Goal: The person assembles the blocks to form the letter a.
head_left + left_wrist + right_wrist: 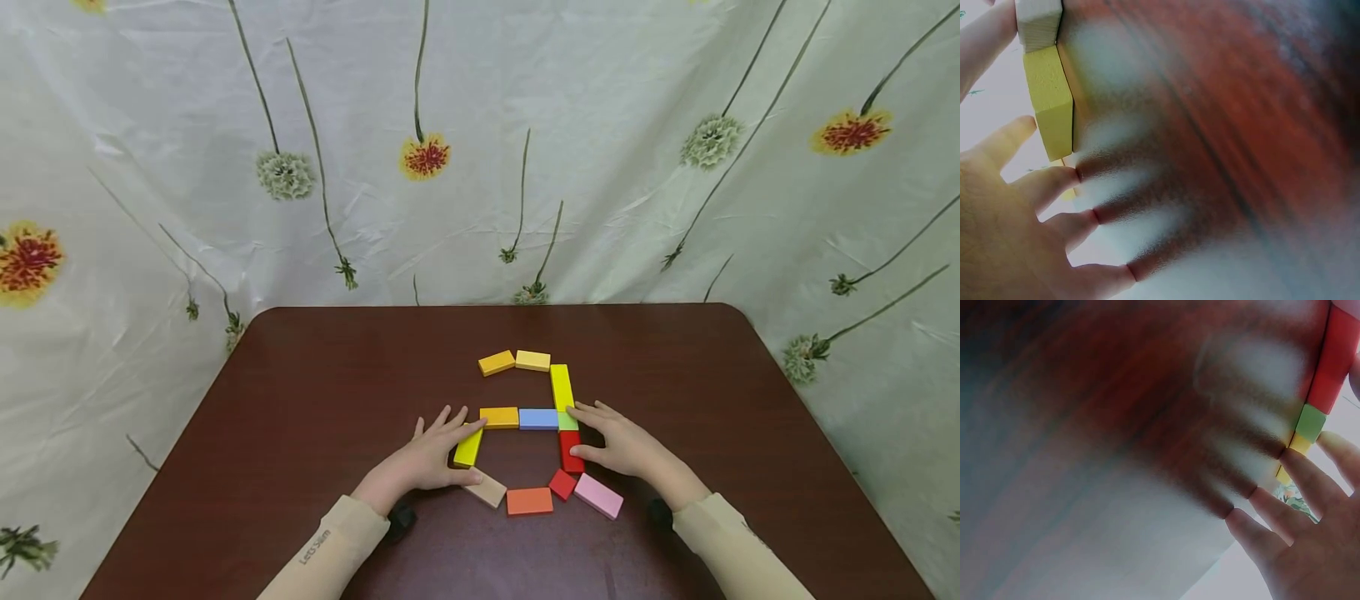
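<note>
Flat coloured blocks lie end to end on the table in a shape like a letter "a". At its left side my left hand [427, 457] spreads its fingers, the index finger by the top of a yellow block [467, 450] and the thumb at the beige block [489, 488]. Opposite it, my right hand [628, 446] is spread too. Its index fingertip is by the small green block [567, 421] and the long yellow block [561, 385], its thumb at the red block [571, 458]. In the right wrist view the other fingertips [1235, 515] rest on the tabletop.
Orange-yellow [498, 418] and blue [538, 419] blocks form the middle bar. Two yellowish blocks, one of them pale [533, 361], top the shape. Along the bottom run an orange block [529, 502], a small red block [562, 484] and a pink block [598, 496]. A flowered cloth [465, 225] hangs behind the table [337, 358].
</note>
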### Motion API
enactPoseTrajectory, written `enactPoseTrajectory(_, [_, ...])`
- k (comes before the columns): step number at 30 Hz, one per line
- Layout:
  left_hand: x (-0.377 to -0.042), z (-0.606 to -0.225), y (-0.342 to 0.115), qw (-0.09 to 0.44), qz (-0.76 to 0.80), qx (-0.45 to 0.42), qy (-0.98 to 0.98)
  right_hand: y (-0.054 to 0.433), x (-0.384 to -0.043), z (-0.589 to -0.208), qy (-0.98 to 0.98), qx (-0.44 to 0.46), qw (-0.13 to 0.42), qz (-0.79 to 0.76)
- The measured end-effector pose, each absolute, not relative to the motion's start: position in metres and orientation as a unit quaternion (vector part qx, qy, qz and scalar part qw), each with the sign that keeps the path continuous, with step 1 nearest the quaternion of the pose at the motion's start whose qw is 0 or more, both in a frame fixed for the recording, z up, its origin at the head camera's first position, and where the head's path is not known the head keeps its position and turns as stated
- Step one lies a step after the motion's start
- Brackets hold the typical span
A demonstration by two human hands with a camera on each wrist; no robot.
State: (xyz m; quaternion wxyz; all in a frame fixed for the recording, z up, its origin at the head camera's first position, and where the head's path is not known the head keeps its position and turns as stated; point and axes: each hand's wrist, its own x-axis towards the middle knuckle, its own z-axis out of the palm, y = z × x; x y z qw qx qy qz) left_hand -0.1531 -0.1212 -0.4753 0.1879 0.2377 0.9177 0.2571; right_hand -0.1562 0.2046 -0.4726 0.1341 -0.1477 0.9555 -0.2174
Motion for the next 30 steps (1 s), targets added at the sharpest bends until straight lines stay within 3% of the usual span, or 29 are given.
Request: enactPoseTrajectory(30, [-0.1510, -0.4768, -0.1250, 0.190, 0.260, 0.241, 0.915, 0.2009, -0.1508, -0.4670, 0.954, -0.168, 0.125, -0.215])
